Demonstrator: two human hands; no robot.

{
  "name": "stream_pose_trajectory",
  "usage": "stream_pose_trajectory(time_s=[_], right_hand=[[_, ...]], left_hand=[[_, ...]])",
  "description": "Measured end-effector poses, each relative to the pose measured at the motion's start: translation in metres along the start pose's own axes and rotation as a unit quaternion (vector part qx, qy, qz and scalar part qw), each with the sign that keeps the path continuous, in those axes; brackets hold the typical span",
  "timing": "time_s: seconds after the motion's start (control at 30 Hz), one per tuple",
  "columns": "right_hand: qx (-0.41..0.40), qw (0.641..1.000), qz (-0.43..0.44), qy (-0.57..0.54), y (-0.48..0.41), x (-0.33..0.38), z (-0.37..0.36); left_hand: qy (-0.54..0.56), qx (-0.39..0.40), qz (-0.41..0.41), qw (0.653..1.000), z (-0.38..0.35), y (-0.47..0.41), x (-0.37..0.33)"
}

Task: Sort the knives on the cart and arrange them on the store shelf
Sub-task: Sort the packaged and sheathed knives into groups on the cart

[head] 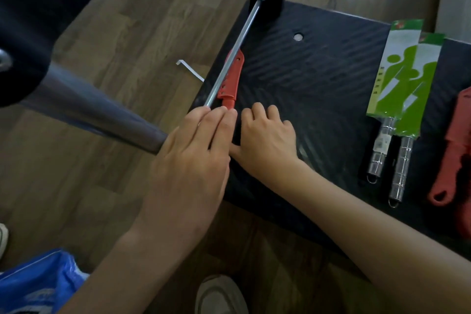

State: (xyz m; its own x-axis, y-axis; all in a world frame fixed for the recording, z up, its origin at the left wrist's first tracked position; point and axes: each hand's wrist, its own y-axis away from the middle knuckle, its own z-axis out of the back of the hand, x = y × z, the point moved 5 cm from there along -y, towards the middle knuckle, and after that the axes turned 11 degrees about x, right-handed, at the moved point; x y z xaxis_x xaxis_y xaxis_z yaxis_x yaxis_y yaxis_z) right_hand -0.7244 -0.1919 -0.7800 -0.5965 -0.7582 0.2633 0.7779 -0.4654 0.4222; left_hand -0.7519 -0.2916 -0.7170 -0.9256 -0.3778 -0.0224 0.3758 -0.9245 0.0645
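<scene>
On the black cart [318, 64] the red sheathed knife [230, 76] lies at the left edge under a silver rod [237, 46], the left hand [191, 160] laying straight fingers on its handle, the right hand [267, 135] curled beside it with its grip hidden, and 2 green-packed knives [397, 79] well apart.

The handle of the red knife [233, 75] hides under the fingers of the left hand [188, 155]. The right hand [265, 135] bends its fingertips out of sight. Far right of that hand, red knives [456, 145] run off the edge (how many is unclear). Words on the green packs [405, 66] are too small to read. Below the left hand, a blue bag [38, 284] is cut off.
</scene>
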Motion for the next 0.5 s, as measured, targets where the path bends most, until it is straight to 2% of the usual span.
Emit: stream_pose_trajectory(time_s=[0.1,0.3,0.5], right_hand=[[0.002,1.000,0.001,0.016,-0.001,0.001,-0.004],[-0.002,0.999,-0.003,-0.043,-0.007,-0.001,-0.001],[0.009,0.998,-0.033,-0.050,-0.009,-0.022,0.002]], left_hand=[[0.001,-0.006,0.009,1.000,0.001,-0.001,0.001],[-0.009,-0.002,0.016,1.000,0.001,-0.002,-0.001],[0.001,-0.003,0.024,1.000,0.002,-0.005,-0.001]])
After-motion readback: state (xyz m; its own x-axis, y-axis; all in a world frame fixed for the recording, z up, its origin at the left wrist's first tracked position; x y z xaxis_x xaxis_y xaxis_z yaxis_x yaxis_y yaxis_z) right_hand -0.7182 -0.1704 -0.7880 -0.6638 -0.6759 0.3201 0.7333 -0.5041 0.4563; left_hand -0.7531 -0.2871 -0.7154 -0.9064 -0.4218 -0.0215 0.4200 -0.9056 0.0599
